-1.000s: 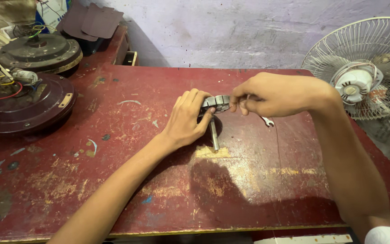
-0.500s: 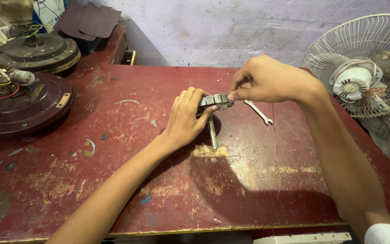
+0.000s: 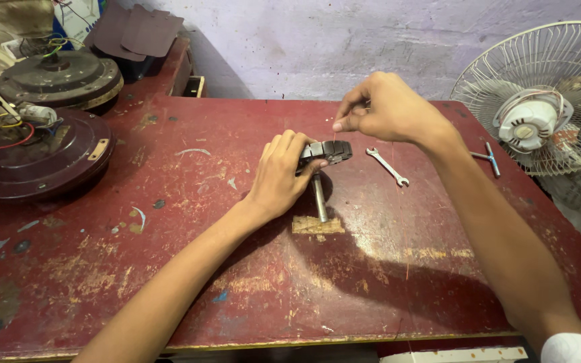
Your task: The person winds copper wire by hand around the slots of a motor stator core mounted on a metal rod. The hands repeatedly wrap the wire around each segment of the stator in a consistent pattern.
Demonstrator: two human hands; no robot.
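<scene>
1. Red worktop (image 3: 169, 282), paint scratched & chipped, set vs. a pale purple wall; that's what you're working on.
2. Near mid-worktop sits a small dark metal motor core (image 3: 331, 151) w/ a steel shaft (image 3: 319, 198) pointing back toward you. The shaft's near end lies by a bare worn patch in the paint.
3. Your left hand (image 3: 280, 175) lies on the worktop, fingers curled round the core's left side, gripping it & pinning it in place.
4. Your right hand (image 3: 388, 111) is raised above and just right of the core. Thumb & forefinger are pinched tight on a very thin wire (image 3: 334, 134) that drops toward the core; other fingers loosely bent. Can't tell where the wire ends on the core.
5. Just right of the core, a small open-end spanner (image 3: 386, 166) lies flat on the worktop, untouched.
6. Further right, near the edge, a T-handle tool (image 3: 489, 156) lies by a white table fan (image 3: 539, 101) w/ a wire guard.
7. Far left: a dark brown ceiling-fan motor housing (image 3: 35, 158) w/ loose coloured wires on top, and a second round housing (image 3: 55, 77) behind it.
8. Back left corner: dark flat pieces (image 3: 136, 30) lean vs. the wall.
</scene>
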